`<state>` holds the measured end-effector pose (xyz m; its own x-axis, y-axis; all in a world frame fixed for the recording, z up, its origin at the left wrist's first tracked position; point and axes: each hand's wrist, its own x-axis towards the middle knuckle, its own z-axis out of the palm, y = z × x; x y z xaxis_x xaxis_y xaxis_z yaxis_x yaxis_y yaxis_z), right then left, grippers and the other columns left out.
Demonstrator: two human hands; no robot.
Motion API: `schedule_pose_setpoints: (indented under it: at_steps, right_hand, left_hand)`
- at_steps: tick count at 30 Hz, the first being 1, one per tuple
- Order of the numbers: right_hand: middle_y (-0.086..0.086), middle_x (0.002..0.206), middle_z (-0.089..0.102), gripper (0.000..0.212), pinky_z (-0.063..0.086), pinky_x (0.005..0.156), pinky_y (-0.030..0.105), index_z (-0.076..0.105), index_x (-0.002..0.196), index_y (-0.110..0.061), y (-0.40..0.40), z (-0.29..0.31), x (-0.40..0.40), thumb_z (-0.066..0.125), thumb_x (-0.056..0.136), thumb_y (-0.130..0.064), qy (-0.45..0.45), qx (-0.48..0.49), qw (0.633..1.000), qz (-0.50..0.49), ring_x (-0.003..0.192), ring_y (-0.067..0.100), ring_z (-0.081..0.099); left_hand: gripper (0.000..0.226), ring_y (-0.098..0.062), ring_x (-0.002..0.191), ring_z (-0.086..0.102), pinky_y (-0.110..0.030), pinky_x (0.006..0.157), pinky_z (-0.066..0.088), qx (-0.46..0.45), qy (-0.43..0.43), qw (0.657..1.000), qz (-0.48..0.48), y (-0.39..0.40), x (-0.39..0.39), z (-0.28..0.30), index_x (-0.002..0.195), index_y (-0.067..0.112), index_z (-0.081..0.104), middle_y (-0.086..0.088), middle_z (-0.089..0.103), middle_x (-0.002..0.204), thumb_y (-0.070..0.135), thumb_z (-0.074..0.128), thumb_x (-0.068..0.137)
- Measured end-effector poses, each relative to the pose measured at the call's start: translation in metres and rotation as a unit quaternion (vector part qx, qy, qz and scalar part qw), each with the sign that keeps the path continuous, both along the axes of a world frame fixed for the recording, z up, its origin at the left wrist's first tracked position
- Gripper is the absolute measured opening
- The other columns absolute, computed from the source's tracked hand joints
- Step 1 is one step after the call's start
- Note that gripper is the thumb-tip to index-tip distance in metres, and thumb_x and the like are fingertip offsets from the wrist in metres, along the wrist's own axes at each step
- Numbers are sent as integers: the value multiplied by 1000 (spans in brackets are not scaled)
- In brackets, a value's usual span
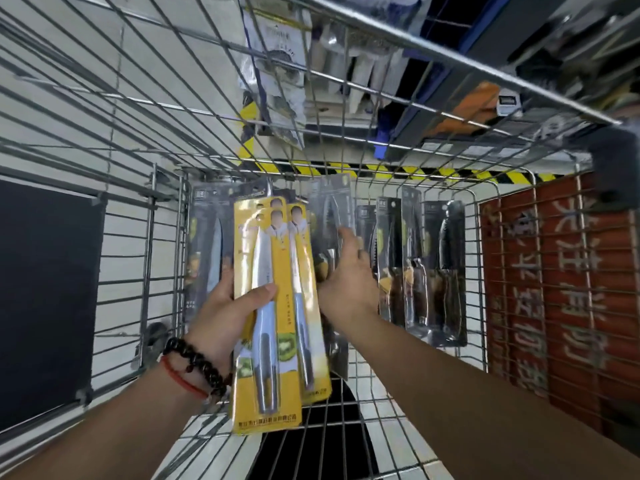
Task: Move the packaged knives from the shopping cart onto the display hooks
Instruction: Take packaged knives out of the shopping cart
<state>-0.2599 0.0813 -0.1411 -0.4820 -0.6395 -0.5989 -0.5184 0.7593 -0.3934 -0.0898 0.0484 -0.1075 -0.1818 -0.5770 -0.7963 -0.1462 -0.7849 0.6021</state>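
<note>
Gripping a stack of yellow packaged knives [268, 306] upright in my left hand [221, 313], I reach my right hand [346, 275], fingers extended, toward the dark knife packs [433, 268] standing in the shopping cart [381, 393].

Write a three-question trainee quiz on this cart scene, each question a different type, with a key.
1. True or false: the left hand holds yellow knife packs.
2. The right hand is: A) gripping a yellow pack, B) reaching with straight fingers toward a dark knife pack, C) resting on the cart rim.
3. Fill in: the left wrist wears a dark bead ____.

Key: 1 true; 2 B; 3 bracelet.
</note>
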Motion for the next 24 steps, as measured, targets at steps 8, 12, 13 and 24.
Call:
schedule_pose_setpoints:
  at_steps: [8, 12, 13, 24]
  right_hand:
    - [-5, 120, 56, 103, 61, 58, 37, 27, 135, -54, 49, 36, -110, 87, 64, -10, -47, -60, 996, -49, 79, 14, 69]
    - [-2, 135, 45, 109, 61, 63, 33, 27, 139, -51, 57, 29, -133, 90, 61, -9, -62, -30, 997, -31, 94, 20, 64]
    - [-1, 136, 45, 108, 61, 65, 32, 27, 138, -51, 56, 24, -131, 91, 61, -12, -63, -36, 997, -26, 98, 21, 62]
    - [-5, 139, 46, 110, 57, 84, 47, 20, 137, -57, 65, 9, -127, 90, 60, -23, -97, -73, 991, -63, 110, 24, 59]
  left_hand:
    - [101, -18, 127, 47, -44, 108, 35, 20, 5, 1000, -1, 4, -56, -15, 140, 31, 44, 10, 50, 139, 54, 86, 51]
    - [85, -21, 133, 38, -36, 105, 32, 18, -8, 999, -30, 3, -101, -34, 151, 17, 23, 8, 41, 146, 28, 73, 84]
    - [89, -23, 139, 33, -38, 109, 30, 19, -18, 999, -34, 2, -106, -40, 153, 17, 17, 3, 30, 154, 28, 73, 84]
    - [92, -29, 137, 35, -38, 109, 38, -153, -249, 936, -199, -5, -117, -57, 152, 16, 10, -14, 25, 154, 19, 72, 85]
